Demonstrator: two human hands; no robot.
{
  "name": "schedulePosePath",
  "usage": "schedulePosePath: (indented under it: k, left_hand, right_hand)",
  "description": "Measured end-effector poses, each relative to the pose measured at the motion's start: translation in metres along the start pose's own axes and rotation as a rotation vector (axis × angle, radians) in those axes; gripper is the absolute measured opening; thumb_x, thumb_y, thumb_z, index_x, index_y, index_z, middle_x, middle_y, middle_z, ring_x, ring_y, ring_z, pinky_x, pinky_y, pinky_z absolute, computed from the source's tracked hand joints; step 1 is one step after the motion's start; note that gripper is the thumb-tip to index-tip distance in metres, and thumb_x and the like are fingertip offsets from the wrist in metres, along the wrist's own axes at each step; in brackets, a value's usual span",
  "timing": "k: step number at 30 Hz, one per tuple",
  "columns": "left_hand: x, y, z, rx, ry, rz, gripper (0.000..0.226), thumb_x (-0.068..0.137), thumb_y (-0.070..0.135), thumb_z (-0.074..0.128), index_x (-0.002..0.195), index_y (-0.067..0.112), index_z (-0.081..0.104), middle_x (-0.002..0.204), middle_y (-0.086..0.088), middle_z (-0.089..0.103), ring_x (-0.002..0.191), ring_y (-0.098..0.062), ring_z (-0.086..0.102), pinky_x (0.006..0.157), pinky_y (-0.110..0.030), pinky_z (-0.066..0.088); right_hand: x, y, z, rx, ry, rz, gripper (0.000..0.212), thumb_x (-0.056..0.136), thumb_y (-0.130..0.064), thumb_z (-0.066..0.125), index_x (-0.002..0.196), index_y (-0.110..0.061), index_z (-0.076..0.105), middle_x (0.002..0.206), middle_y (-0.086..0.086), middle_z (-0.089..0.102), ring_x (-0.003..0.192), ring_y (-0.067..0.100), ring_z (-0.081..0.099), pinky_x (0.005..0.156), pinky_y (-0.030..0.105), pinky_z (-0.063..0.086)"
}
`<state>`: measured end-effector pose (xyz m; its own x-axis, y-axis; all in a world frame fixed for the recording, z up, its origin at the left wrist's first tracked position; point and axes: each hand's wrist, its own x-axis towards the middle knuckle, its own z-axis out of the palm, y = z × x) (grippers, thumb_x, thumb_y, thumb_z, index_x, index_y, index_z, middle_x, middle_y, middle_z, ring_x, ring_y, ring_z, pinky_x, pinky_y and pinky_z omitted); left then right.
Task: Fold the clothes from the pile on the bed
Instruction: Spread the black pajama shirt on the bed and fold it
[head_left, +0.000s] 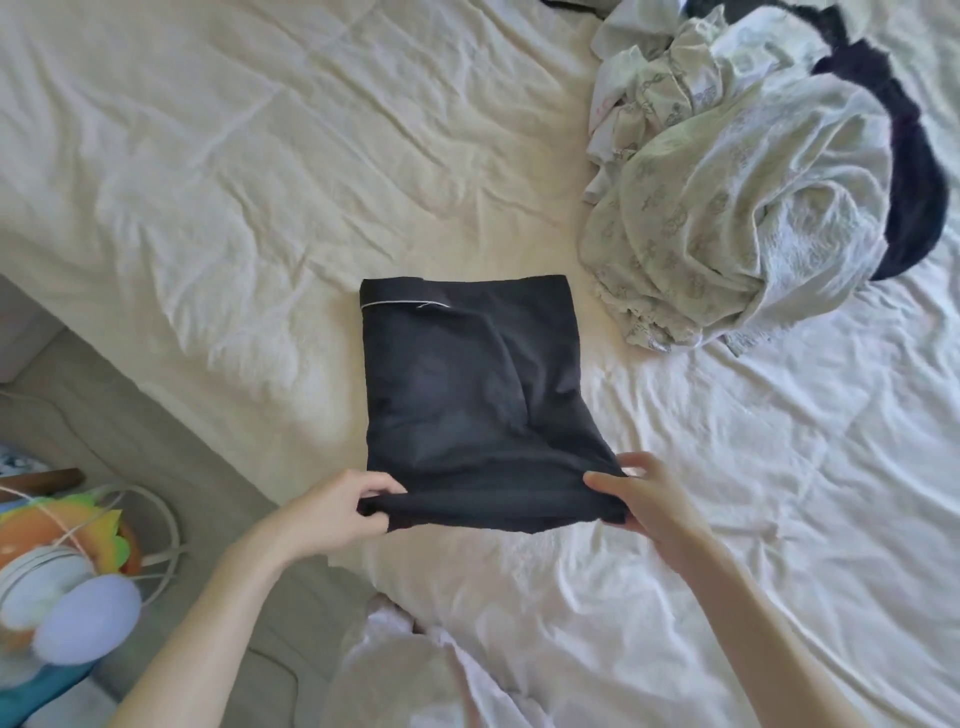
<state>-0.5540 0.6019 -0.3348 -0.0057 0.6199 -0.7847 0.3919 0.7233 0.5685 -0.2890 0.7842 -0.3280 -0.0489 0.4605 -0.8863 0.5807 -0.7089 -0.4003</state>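
A black garment (467, 395), already folded into a rough rectangle, lies flat on the cream sheet (218, 171) of the bed, with a thin pale line of trim running across its far end. Its near edge is lifted slightly off the sheet, and both hands hold it there: the left hand (337, 512) pinches the near left corner between thumb and curled fingers, and the right hand (641, 493) pinches the near right corner the same way, thumb on top and fingers tucked under the cloth. Beyond the right hand, well apart from the garment, sits the pile of clothes (727, 197), a crumpled heap of pale patterned fabric with dark pieces behind it. To the left of the left hand, past the bed's edge, coloured round objects (62, 587) and white cords are visible, blurred.
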Motion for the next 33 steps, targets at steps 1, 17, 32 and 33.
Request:
schedulePosePath:
  k: [1,17,32,33]
  left_hand:
    - [-0.002,0.002,-0.007,-0.021,0.05,0.019,0.035,0.083,0.009,0.056,0.081,0.043,0.063,0.077,0.022,0.066,0.068,0.006,0.058,0.061,-0.006,0.041]
    - [0.139,0.026,-0.076,0.29,0.882,0.193,0.059,0.098,0.033,0.041,0.149,0.017,0.017,0.158,-0.009,0.014,0.145,-0.025,0.011,0.115,-0.036,0.011]
    - [0.214,-0.011,-0.041,0.846,0.632,0.09,0.059,0.095,0.054,0.016,0.147,0.033,-0.002,0.159,-0.007,-0.001,0.145,-0.032,-0.003,0.112,-0.051,-0.013]
    - [0.211,-0.007,-0.045,0.826,0.616,0.08,0.06,0.095,0.053,0.017,0.148,0.034,-0.003,0.159,-0.005,-0.005,0.145,-0.03,-0.008,0.111,-0.049,-0.016]
  right_hand:
    - [-0.001,-0.01,0.001,0.001,0.034,-0.041,0.033,0.078,-0.012,0.075,0.101,-0.011,0.053,0.089,0.007,0.063,0.073,0.018,0.066,0.047,0.02,0.051]
    - [0.087,-0.101,0.089,-0.668,0.402,-0.978,0.047,0.097,-0.031,0.047,0.141,-0.016,0.042,0.142,0.005,0.046,0.135,0.021,0.036,0.111,0.039,0.027]
    - [0.19,-0.062,0.111,-1.261,0.272,-0.889,0.063,0.094,-0.059,0.026,0.15,-0.032,0.02,0.159,0.006,0.012,0.146,0.024,0.012,0.117,0.049,0.0]
    - [0.185,-0.066,0.11,-1.238,0.236,-0.885,0.062,0.094,-0.057,0.029,0.15,-0.032,0.018,0.16,0.004,0.009,0.147,0.023,0.007,0.117,0.048,-0.003]
